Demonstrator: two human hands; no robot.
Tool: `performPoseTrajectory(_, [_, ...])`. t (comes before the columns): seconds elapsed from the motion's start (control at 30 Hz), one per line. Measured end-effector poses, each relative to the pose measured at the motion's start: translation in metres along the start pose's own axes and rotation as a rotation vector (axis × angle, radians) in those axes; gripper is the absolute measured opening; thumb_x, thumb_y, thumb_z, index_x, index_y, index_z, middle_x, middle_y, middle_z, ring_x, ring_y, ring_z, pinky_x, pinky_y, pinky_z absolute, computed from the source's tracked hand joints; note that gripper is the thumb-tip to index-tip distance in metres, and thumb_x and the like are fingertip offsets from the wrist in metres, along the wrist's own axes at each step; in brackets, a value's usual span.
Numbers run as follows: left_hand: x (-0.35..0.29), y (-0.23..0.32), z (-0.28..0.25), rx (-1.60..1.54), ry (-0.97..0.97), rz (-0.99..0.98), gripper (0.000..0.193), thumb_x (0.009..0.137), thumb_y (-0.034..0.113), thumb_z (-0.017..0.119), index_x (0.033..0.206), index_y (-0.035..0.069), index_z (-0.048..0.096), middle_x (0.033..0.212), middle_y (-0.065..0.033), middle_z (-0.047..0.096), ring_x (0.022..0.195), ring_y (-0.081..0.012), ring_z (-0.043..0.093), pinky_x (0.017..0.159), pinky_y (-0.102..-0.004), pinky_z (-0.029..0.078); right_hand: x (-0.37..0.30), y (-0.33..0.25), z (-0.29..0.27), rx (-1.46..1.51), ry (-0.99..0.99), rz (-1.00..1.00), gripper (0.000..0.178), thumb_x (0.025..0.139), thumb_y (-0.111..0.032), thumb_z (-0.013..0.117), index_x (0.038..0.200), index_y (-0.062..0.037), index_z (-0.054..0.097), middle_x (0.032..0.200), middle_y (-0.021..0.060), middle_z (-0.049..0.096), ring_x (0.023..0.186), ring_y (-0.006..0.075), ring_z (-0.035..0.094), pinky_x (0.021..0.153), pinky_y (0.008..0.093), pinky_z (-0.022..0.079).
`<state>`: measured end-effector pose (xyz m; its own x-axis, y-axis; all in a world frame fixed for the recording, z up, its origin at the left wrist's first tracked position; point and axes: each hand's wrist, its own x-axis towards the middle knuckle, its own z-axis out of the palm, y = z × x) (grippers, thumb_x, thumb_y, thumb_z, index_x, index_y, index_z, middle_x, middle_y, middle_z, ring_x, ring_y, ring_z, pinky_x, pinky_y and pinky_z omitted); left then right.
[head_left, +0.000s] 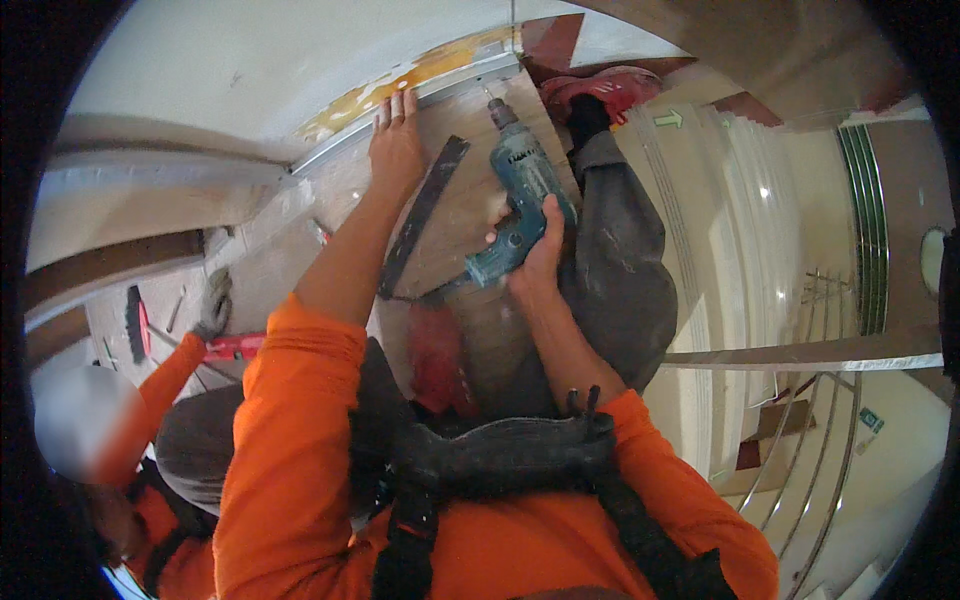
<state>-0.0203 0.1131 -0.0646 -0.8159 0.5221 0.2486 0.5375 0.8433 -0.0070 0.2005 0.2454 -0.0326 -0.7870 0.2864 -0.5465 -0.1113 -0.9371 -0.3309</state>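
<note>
A teal power drill point(525, 180) is in my right hand point(540, 250), fingers wrapped round its handle. The bit points away from me, close to the far end of a long metal strip point(455, 82) along the foot of the wall. Fingers outstretched, my left hand point(397, 140) rests against that strip. Between my hands a dark flat bar point(425, 215) lies slantwise on the wood-look surface point(465, 185). The drill's cord runs back from the handle. From this view I cannot tell whether the bit touches the metal.
A co-worker in an orange sleeve point(170, 385) crouches at my left, a gloved hand point(214, 300) by a red tool point(235, 347). A black-and-red brush point(138, 322) lies beyond. Stairs point(720, 200) with metal railings point(815, 470) drop away on my right, beside my red shoe point(625, 92).
</note>
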Motion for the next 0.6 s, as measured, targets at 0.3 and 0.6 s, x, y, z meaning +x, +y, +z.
performPoseTrajectory(0.3, [-0.039,0.006,-0.059,-0.892,-0.438,-0.624,0.066,0.09,0.061,0.053,0.107,0.0,0.071,0.099,-0.0201,0.071,0.096,-0.0334,0.067,0.088,-0.0408,0.048,-0.034,0.059,0.035,0.163,-0.134,0.279,0.051,0.094,-0.056,0.052,0.106,-0.0061,0.056,0.083,0.0049,0.058,0.077,0.0205,0.059,0.071,0.0368,0.052])
performPoseTrajectory(0.6, [-0.055,0.006,-0.068,-0.766,-0.475,-0.75,0.064,0.078,0.059,0.07,0.088,-0.004,0.074,0.079,-0.0136,0.071,0.072,-0.0235,0.065,0.069,-0.0378,0.05,-0.029,0.095,0.035,0.16,-0.198,0.319,0.052,0.095,-0.054,0.049,0.111,-0.0048,0.055,0.091,0.0071,0.058,0.084,0.0237,0.059,0.08,0.0377,0.051])
